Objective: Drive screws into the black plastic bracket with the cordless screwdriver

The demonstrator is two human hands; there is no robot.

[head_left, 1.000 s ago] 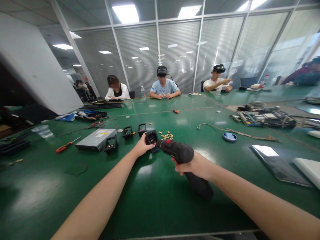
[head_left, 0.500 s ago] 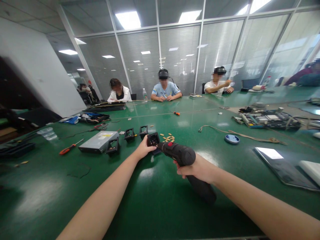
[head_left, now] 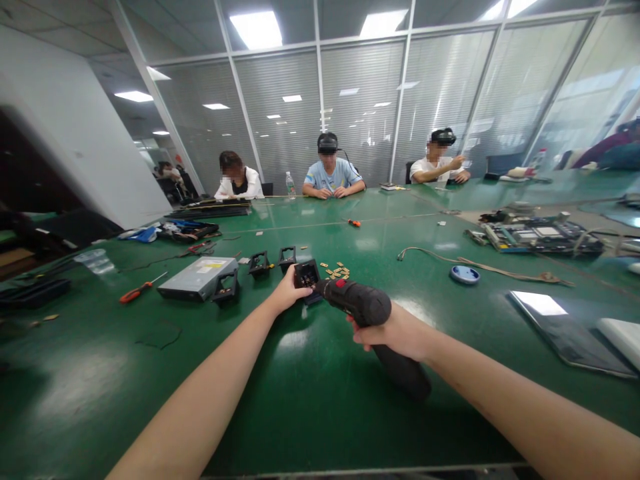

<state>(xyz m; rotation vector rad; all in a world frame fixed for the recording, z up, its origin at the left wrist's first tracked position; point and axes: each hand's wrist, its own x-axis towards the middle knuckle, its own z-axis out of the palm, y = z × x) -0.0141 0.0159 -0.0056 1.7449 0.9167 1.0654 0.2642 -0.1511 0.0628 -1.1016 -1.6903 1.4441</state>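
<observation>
My left hand (head_left: 289, 292) is closed on the left side of a small black plastic housing (head_left: 307, 275), tilted so its hollow side faces me. Small metal bits show inside it. My right hand (head_left: 395, 332) grips a black cordless screwdriver (head_left: 357, 301) with a red button on top. Its nose points left into the housing; whether the tip touches a screw is hidden. Just behind the housing lies a loose group of small brass-coloured plates (head_left: 339, 272). Similar black housings stand to the left, one (head_left: 227, 288) beside a silver disc drive and another (head_left: 259, 265) farther back.
The silver disc drive (head_left: 193, 283), an orange-handled screwdriver (head_left: 137, 292) and a plastic cup (head_left: 96, 262) lie left on the green table. On the right are a blue round lid (head_left: 465, 275), a tablet (head_left: 570, 330), a cable and circuit boards (head_left: 540, 233). Several people sit across the table.
Both hands keep their hold, with the screwdriver's nose still at the housing. The view has shifted very slightly; nothing on the table has visibly moved.
</observation>
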